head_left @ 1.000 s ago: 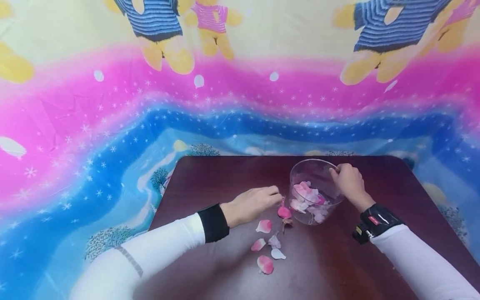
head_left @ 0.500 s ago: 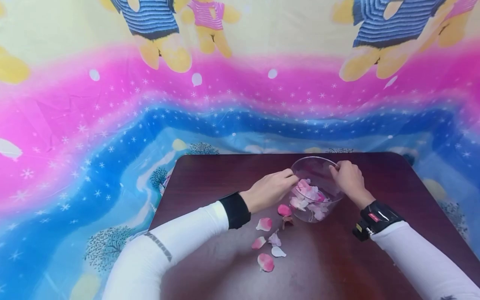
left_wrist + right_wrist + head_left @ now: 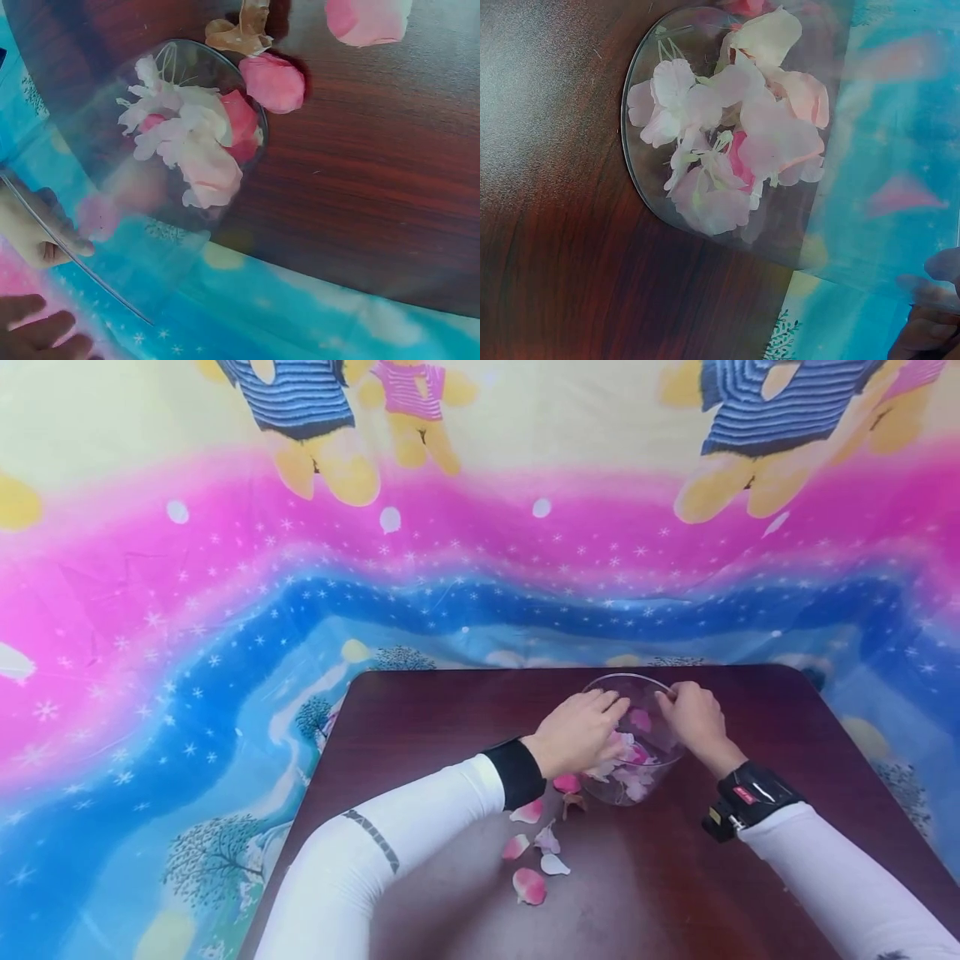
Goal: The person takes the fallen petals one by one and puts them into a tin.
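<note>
A clear round container [image 3: 633, 789] stands on the table with pink and white flower petals [image 3: 705, 112] in its bottom. My right hand [image 3: 696, 718] pinches its rim on the right side, thumb inside. Over the left part of the opening, my left hand [image 3: 577, 731] has its fingers loosely spread and holds nothing I can see. Pink petals [image 3: 904, 199], blurred, hang in mid-air inside the container, below the left hand. In the left wrist view, the left fingers [image 3: 49, 330] show at the lower left corner, apart from the rim.
On the dark wooden table [image 3: 465, 710] several loose petals [image 3: 529, 887] lie in front of the container, with a white petal [image 3: 555, 864] and a brown dried piece [image 3: 573, 802] among them. A printed cloth [image 3: 480, 543] hangs behind the table.
My left hand has moved right from beside the container to over its opening and spread its fingers, and pink petals have dropped from it. The right hand has kept its grip on the rim.
</note>
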Tool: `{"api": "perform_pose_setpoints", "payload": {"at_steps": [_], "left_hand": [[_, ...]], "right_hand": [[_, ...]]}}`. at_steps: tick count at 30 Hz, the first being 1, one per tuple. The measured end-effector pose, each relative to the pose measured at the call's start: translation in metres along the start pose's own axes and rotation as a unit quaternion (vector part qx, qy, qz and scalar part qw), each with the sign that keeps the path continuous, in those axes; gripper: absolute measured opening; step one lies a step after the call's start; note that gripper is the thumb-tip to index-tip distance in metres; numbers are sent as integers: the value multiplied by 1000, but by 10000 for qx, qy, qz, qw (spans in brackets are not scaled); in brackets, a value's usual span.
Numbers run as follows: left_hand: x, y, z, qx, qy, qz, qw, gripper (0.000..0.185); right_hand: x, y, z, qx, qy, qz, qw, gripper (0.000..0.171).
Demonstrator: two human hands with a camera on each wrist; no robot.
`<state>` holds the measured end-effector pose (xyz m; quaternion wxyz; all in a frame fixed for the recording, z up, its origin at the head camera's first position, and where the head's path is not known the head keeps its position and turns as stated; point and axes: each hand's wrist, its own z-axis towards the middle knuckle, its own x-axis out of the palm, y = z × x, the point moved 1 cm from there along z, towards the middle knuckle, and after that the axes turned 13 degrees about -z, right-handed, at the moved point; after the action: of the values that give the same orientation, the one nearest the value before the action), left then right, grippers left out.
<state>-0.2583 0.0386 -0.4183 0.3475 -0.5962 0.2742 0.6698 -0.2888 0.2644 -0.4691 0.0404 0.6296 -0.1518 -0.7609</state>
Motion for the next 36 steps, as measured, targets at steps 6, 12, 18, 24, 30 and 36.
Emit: {"api": "perform_pose_setpoints", "payload": {"at_steps": [6, 12, 18, 24, 30, 36], "left_hand": [[9, 3, -8, -351, 574, -81, 9977, 85], [10, 5, -18, -320, 656, -224, 9971, 84], [9, 8, -30, -182, 487, -222, 9984, 83], [3, 11, -44, -98, 362, -327, 9988, 83], [1, 15, -60, -62, 264, -429, 9987, 83], [-2, 28, -77, -81, 131, -442, 9989, 84]], "right_hand": [[1, 2, 0, -14, 53, 28, 10000, 34], [1, 2, -1, -40, -39, 24, 10000, 33], [1, 2, -2, -48, -63, -11, 10000, 34], [2, 0, 1, -53, 25, 31, 10000, 34], [4, -2, 0, -42, 28, 35, 10000, 34], [3, -1, -1, -6, 48, 51, 10000, 35]]}}
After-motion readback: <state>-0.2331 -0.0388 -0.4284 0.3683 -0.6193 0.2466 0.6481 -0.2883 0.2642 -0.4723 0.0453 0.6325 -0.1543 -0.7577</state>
